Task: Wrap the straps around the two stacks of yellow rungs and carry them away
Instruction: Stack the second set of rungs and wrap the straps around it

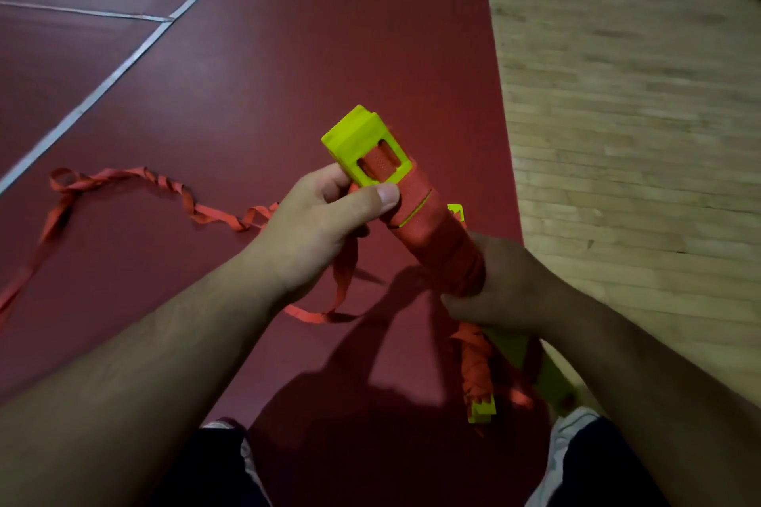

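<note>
A stack of yellow rungs [362, 138] points up and away from me, its middle bound in turns of orange strap [436, 235]. My left hand [325, 218] pinches the strap just below the stack's yellow end, thumb on top. My right hand [502, 284] grips the lower part of the wrapped stack. The loose end of the strap [136, 181] trails twisted across the floor to the left. Below my right hand hangs a second yellow stack [482, 412] with orange strap around it, mostly in shadow.
The dark red sports floor [288, 53] carries white lines [123, 62] at the upper left. A light wooden floor [638, 115] begins on the right. My shoes and dark trousers show at the bottom edge.
</note>
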A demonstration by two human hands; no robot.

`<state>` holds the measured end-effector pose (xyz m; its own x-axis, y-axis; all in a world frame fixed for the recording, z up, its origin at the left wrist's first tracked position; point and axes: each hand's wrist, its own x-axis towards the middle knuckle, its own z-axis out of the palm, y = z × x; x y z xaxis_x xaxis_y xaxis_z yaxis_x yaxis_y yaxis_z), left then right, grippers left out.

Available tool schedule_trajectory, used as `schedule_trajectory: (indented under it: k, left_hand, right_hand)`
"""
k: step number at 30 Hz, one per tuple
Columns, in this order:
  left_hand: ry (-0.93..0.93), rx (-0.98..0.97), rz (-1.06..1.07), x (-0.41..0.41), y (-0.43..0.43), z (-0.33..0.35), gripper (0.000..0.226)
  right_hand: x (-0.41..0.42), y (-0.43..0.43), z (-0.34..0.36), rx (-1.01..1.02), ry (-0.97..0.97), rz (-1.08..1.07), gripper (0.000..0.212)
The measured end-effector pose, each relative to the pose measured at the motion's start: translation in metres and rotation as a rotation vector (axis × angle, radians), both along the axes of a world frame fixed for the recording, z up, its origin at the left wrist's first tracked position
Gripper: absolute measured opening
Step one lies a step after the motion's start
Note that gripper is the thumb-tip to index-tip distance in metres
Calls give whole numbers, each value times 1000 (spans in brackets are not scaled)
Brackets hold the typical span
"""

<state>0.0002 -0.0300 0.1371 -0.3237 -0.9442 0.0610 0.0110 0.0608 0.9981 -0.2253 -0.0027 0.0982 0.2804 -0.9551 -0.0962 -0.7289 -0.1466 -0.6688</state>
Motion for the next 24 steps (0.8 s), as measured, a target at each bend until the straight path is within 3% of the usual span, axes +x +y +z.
schedule_trajectory:
  k: [6,12,15,21,24]
  left_hand:
    - [26,114,-37,5,0,-5,14]
    - [151,78,79,2,0,-3,17]
    - [102,48,143,1,-1,-1,6]
    - [11,31,178,1,-3,1,24]
    - [-20,32,176,2,-4,-4,22]
  right_hand:
    - [2,0,-4,18,-8,8,34]
    - [3,-5,2,-39,-11,-50,29]
    - [2,-6,0,-130,-14,-137,30]
    - [3,-3,0,-151,34,-205,31]
    - [4,-2,1,-178,112,-223,31]
